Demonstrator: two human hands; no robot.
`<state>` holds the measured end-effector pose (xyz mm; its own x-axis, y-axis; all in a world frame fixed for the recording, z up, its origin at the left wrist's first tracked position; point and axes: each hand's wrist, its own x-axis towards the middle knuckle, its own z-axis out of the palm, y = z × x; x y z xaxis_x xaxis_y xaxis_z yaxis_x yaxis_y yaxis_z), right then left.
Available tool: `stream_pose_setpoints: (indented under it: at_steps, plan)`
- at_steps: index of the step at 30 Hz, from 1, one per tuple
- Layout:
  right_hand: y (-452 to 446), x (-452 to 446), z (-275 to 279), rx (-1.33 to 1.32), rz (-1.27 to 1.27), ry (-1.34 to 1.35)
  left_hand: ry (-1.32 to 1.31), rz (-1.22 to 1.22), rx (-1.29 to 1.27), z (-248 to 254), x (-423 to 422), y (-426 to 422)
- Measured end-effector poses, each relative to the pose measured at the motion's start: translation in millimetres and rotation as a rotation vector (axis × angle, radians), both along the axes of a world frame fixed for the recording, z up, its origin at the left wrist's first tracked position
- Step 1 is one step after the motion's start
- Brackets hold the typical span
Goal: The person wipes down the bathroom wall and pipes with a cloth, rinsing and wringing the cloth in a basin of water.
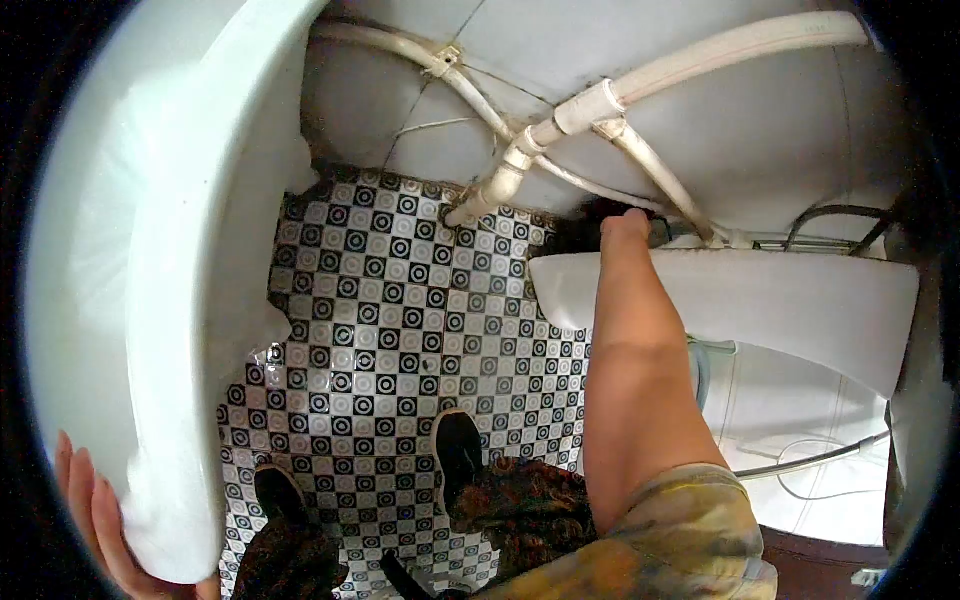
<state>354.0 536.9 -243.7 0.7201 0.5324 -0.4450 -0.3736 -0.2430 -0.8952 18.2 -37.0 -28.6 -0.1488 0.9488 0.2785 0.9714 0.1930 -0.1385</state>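
Observation:
My left hand (110, 520) is curled over the near end of a white bathtub (180, 300), its fingers on the inner side and a bit of thumb showing outside the rim. My right arm stretches forward across a white, curved-edged fixture (780, 300) whose kind I cannot make out. At its far edge, my right hand (626, 226) dips into a dark gap beside the wall; its fingers are hidden, so whatever it touches does not show.
Pale plastic pipes (515, 160) run along the grey tiled wall, one entering the patterned tile floor (380, 310). A black bent rod (840, 212) sits at the right. Below the fixture are a grey-blue hose (700, 375) and a metal-looking pipe (810, 462). My shoes (460, 445) stand on the floor.

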Motion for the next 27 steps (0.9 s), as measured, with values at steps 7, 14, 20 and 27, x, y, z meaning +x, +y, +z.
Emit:
stream_pose_setpoints:
  at_steps: [7,14,20,27]
  plan:
    - [-57,-65,-24,-0.137,0.521,-0.062,0.013,0.078,-0.045,3,6,5]
    - [-36,-45,-9,-0.763,1.006,-1.503,0.012,0.095,-0.058,6,9,8]
    - [-17,-28,21,-1.159,1.078,-2.016,-0.023,0.142,-0.065,-3,-2,-19]
    - [20,5,-65,-1.286,1.226,-2.11,-0.052,-0.045,0.18,-2,5,23]
